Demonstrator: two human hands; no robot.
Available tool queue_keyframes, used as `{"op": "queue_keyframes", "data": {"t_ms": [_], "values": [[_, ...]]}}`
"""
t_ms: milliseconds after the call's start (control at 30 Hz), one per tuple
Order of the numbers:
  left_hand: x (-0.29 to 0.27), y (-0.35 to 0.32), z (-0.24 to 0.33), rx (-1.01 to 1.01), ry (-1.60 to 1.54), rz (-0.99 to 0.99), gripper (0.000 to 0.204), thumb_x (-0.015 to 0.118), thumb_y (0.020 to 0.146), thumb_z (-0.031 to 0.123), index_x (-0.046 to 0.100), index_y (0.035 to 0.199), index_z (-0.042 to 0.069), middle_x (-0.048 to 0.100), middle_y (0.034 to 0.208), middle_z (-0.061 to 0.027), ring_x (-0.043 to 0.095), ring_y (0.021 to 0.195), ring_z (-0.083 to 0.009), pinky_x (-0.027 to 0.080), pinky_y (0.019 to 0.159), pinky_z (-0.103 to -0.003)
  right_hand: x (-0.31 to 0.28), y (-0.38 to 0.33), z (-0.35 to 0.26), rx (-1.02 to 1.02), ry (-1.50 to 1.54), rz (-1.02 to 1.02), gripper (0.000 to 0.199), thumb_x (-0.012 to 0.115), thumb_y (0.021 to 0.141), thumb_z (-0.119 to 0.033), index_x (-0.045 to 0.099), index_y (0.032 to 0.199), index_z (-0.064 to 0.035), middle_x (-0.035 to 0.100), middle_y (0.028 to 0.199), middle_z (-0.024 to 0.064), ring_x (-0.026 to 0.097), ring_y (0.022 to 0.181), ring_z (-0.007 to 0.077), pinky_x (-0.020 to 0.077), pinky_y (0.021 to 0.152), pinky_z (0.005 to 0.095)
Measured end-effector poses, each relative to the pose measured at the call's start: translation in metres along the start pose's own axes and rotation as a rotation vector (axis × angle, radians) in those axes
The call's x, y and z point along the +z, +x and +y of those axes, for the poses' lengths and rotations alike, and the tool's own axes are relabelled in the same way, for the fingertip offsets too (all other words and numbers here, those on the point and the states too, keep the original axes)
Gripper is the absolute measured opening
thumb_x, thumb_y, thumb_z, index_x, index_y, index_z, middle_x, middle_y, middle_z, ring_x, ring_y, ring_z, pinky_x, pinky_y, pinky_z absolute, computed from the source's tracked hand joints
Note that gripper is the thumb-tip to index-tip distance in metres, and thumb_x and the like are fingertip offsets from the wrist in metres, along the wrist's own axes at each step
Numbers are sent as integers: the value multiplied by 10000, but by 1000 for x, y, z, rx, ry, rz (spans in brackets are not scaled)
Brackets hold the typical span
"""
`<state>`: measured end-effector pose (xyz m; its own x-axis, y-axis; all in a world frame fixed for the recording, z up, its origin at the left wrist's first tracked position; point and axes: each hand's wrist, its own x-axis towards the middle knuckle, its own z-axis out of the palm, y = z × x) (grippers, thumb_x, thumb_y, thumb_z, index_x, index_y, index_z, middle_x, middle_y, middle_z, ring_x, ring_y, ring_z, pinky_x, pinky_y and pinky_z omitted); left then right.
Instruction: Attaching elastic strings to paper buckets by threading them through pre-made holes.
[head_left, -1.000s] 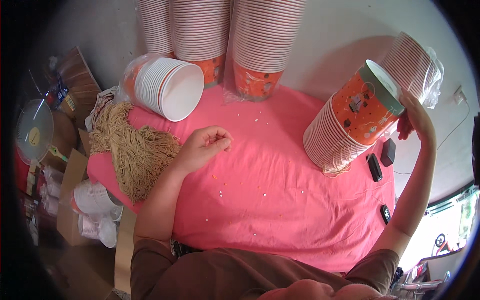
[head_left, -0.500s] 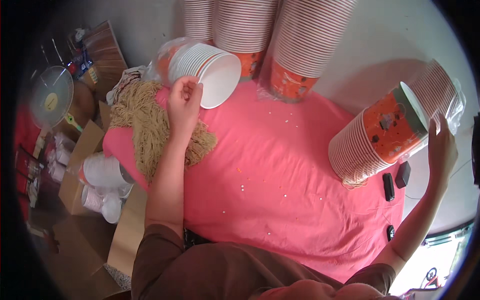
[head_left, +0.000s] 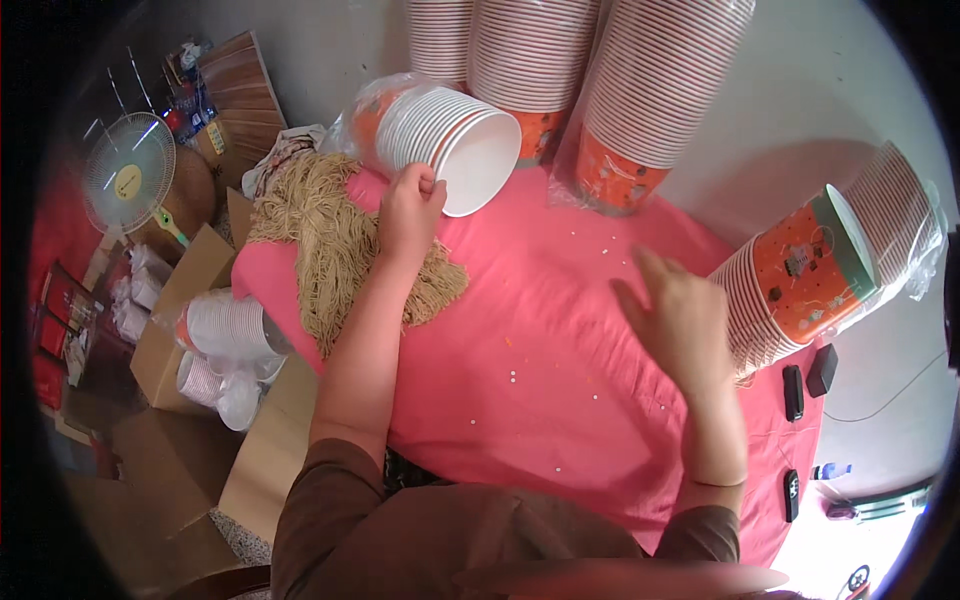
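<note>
White bucket [head_left: 482, 165] in curled left hand [head_left: 411, 212]

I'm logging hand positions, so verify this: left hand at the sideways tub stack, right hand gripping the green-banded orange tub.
Wrong about the right hand: the head view shows it open over the pink cloth, not gripping the green-banded orange tub. The left hand is indeed at the sideways tub stack.
</note>
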<state>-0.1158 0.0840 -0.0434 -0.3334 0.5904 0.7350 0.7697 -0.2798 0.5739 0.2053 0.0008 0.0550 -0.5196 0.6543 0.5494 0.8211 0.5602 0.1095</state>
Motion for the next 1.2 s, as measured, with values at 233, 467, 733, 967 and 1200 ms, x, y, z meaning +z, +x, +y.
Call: {"op": "queue_keyframes", "data": {"t_ms": [233,467,733,967,1200], "values": [[-6,1,8,27,266,7,115,661,778,71,575,817,5,640,762,-196,650,710,-390,518,631,-488,42,-15,-36,-125,189,-262,308,688,863,-299,631,1072,-79,640,734,105,660,637,299,511,533,410],[-14,-3,31,11,394,-99,122,636,776,63,560,846,-2,644,810,-226,652,703,-426,546,622,-507,53,-20,-32,-149,237,-303,267,684,858,-282,616,1012,-75,631,723,106,654,629,301,509,531,413],[-11,-10,34,47,409,-93,196,628,784,51,565,965,6,652,845,-206,664,731,-414,556,626,-498,63,-23,-31,-158,208,-344,235,680,858,-276,567,904,-75,626,711,105,656,625,306,514,529,422],[-11,-18,55,141,318,-168,631,620,771,21,484,1384,82,647,1047,-220,668,781,-404,563,650,-485,70,-23,-22,-159,211,-309,234,684,851,-280,574,908,-82,626,708,102,657,625,307,519,531,417],[-14,-27,82,22,-33,-226,622,606,766,2,514,1379,50,658,1057,-208,668,709,-273,548,644,-389,73,-15,-19,-145,268,-128,342,718,816,-247,578,1062,-57,608,871,104,674,743,265,556,602,374]]}}
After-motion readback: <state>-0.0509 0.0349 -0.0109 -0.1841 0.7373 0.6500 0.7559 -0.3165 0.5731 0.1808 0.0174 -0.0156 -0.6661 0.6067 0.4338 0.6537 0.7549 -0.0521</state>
